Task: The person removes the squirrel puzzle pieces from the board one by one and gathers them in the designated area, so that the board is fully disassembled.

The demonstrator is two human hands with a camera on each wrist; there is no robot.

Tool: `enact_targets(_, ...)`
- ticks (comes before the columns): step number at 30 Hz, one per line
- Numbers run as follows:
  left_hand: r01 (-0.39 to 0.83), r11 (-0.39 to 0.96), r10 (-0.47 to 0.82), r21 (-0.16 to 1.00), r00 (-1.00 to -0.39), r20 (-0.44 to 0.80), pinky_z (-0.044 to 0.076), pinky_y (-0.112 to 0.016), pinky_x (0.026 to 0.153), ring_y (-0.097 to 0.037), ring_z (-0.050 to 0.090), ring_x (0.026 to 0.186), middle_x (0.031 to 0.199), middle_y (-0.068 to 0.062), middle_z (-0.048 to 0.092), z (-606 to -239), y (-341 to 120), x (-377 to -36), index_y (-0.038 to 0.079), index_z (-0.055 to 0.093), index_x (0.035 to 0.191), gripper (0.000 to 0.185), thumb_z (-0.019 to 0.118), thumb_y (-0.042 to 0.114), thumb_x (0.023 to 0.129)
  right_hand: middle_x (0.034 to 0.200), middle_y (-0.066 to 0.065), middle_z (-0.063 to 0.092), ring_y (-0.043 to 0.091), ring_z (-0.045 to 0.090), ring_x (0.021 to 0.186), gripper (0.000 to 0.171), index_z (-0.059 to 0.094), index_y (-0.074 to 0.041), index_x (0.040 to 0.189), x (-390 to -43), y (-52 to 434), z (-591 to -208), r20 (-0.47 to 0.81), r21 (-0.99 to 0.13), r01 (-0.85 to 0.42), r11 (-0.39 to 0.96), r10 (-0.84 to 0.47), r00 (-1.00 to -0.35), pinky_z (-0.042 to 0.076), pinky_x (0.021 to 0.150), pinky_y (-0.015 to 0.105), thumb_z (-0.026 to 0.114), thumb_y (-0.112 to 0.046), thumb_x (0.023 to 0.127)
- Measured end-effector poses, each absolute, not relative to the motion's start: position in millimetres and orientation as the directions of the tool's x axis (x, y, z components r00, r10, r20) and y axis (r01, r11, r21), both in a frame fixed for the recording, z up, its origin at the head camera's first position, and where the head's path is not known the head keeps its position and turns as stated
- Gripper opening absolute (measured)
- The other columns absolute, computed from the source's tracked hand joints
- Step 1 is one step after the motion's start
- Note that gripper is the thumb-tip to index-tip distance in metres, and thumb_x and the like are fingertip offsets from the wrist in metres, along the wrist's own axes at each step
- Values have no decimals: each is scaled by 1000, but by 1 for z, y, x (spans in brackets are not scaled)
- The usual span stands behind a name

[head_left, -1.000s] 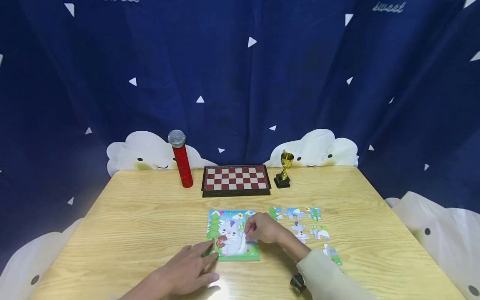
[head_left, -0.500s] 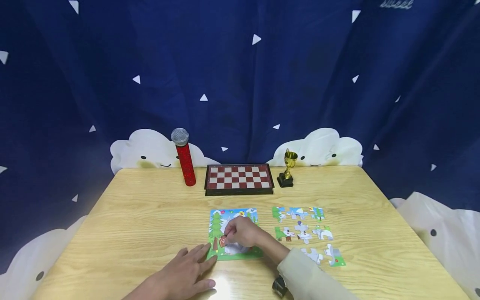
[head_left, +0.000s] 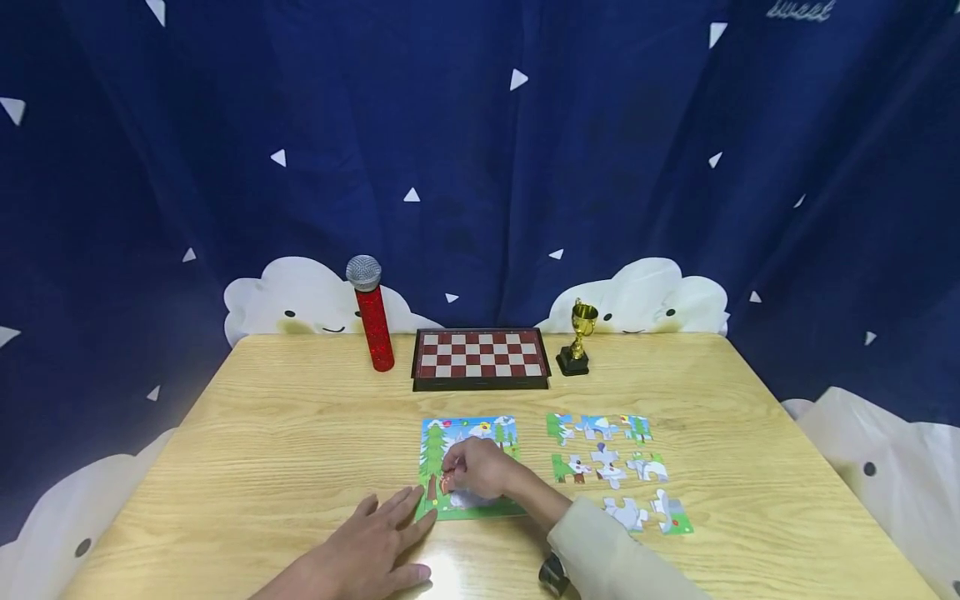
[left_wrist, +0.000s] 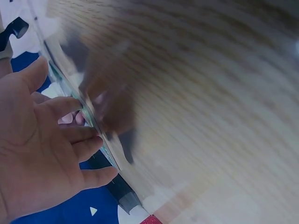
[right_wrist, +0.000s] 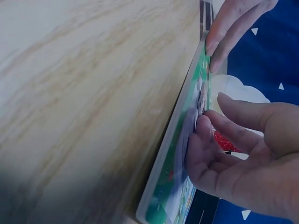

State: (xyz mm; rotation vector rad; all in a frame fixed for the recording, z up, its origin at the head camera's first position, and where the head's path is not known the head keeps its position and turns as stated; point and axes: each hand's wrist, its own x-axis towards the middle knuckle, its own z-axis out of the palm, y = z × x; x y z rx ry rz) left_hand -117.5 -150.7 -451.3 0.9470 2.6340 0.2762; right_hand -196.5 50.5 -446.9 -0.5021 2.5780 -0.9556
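A square puzzle board [head_left: 433, 442] with a squirrel picture lies on the table in front of me. My left hand [head_left: 378, 542] rests at its lower left corner with fingers spread, the fingertips at the edge. Above the board, my right hand [head_left: 480, 468] has its fingers bent down at a small brown and grey puzzle piece [right_wrist: 202, 99] by the acorn. The index and middle fingertips meet the piece, and the thumb is close by in the right wrist view. The right hand hides the middle of the picture from the head view.
Loose puzzle pieces [head_left: 610, 475] lie in rows to the right, partly behind the sleeve [head_left: 607, 550]. Behind the board stand a red microphone [head_left: 377, 325], a checkered game board [head_left: 480, 358] and a small gold trophy cup [head_left: 579, 333]. A blue curtain [head_left: 465, 125] hangs behind the table.
My right hand has moved left and down across the board to the acorn area. The left hand has drawn back slightly to the board's corner. The view has shifted a little.
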Motion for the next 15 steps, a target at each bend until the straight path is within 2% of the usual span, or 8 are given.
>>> enact_targets(8,610,754,656,243,-718,-232,32,-64,103,-35,28,142,155,-19,26,-452,-151,-117,15,39,146,73,43,62,90,68,-4,58,5,50,61,11,68,-5,90,-198,48,-450,-168,-677,-238,697,-462,-871,43,56,16,72,-11,82)
enact_targets(15,640,747,664,178,-712,-226,34,-63,102,-34,30,142,154,-19,29,-454,-152,-118,16,40,145,74,41,65,89,65,-3,57,6,48,57,18,65,-1,98,-197,41,-448,-184,-693,-196,694,-432,-883,40,53,18,70,-6,81)
